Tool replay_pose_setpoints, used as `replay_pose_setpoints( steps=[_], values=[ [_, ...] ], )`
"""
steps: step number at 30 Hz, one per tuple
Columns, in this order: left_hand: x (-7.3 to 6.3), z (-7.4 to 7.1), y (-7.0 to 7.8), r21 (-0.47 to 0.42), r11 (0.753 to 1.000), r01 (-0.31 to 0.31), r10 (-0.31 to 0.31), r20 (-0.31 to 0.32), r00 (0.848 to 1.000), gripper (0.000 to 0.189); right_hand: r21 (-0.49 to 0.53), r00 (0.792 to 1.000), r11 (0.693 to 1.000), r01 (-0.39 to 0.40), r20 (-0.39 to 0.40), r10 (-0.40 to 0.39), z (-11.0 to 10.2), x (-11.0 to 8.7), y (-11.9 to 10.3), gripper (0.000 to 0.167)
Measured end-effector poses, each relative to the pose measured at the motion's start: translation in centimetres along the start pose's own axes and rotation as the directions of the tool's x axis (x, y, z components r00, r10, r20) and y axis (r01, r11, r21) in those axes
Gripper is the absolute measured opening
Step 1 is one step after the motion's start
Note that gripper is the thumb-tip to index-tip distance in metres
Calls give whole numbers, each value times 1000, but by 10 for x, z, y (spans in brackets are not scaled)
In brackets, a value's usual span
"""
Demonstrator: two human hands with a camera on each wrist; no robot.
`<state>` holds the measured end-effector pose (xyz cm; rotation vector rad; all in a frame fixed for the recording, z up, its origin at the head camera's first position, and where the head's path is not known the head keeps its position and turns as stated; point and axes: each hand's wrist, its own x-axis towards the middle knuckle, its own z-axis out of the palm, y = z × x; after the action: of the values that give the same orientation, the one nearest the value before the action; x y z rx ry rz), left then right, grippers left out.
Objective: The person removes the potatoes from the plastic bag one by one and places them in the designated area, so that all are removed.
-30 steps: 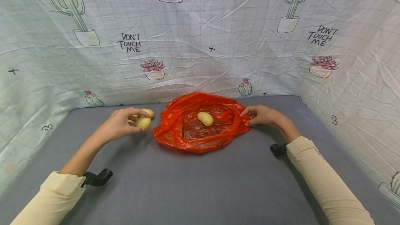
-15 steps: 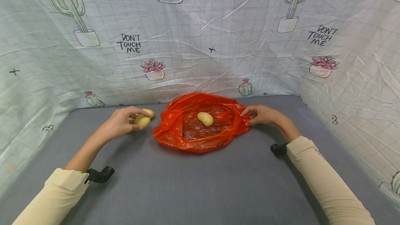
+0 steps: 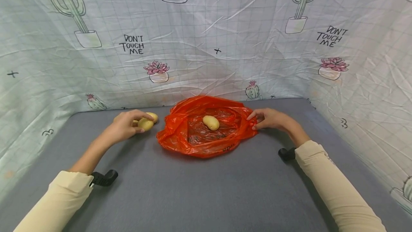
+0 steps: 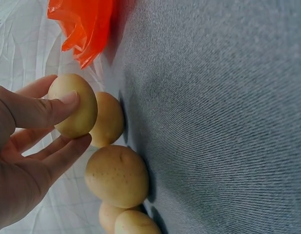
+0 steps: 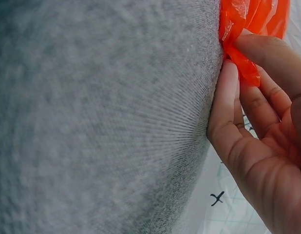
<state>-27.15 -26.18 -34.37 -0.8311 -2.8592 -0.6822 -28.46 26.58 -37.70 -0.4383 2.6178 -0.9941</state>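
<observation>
My left hand (image 3: 123, 127) pinches a yellow potato (image 4: 81, 118) between thumb and fingertips, to the left of the bag. Behind that potato another potato (image 3: 153, 116) shows in the head view. The left wrist view reveals several more lying on the grey cloth, among them a large speckled potato (image 4: 117, 176). A red plastic bag (image 3: 176, 133) lies spread with its mouth upward in the middle. One potato (image 3: 211, 122) rests inside it. At the bag's right edge, thumb and fingers of my right hand (image 3: 273, 119) pinch the crumpled film (image 5: 245, 63).
The grey cloth-covered table (image 3: 206, 192) stretches in front of the bag. A white curtain (image 3: 199, 38) printed with cacti and lettering rises right behind it and along both sides. Each wrist carries a black camera mount (image 3: 105, 178).
My left hand, with its potato, has shifted very slightly back and to the left, closer over the other potatoes. The right hand and the bag stay in place.
</observation>
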Motion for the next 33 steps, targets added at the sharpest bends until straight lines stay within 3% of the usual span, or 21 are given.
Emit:
replay_pose_setpoints(
  steps=[4, 11, 14, 20, 26, 33],
  values=[
    [2, 1, -1, 18, 1000, -1, 1, 0, 1000, 43, 0, 1000, 1000, -9, 1, 9, 0, 0, -2, 37],
    [2, 10, -6, -24, 996, -91, 91, 15, 996, 46, 0, 1000, 1000, -3, 4, 3, 0, 1, -3, 38],
    [3, 13, -7, 12, 994, -111, 111, 19, 994, 44, -7, 1000, 1000, -16, 3, 16, 0, 1, -3, 38],
    [6, 17, -7, 86, 991, -106, 105, 19, 994, 43, -24, 1000, 1000, -19, 0, 19, 0, 1, -4, 38],
    [8, 17, -7, 105, 988, -117, 114, 35, 993, 39, -3, 1000, 1000, 13, 2, -13, 1, -1, -2, 39],
    [7, 20, -8, 121, 987, -108, 108, 7, 994, 42, 17, 999, 999, 44, -2, -44, 2, -2, 0, 40]
  ],
)
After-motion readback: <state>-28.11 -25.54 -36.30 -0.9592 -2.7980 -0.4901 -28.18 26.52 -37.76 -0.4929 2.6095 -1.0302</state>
